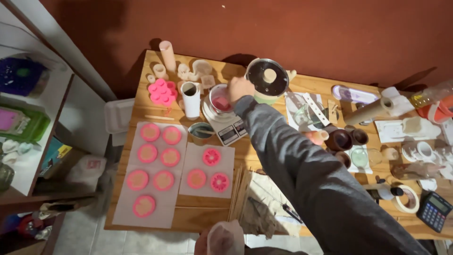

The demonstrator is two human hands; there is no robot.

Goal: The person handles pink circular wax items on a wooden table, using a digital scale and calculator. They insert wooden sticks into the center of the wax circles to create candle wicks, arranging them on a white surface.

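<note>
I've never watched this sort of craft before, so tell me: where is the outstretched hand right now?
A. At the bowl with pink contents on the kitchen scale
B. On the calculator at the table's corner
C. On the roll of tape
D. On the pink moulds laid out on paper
A. The right hand, at the end of the grey sleeve, is at the rim of the bowl with pink contents that sits on the scale.
</note>
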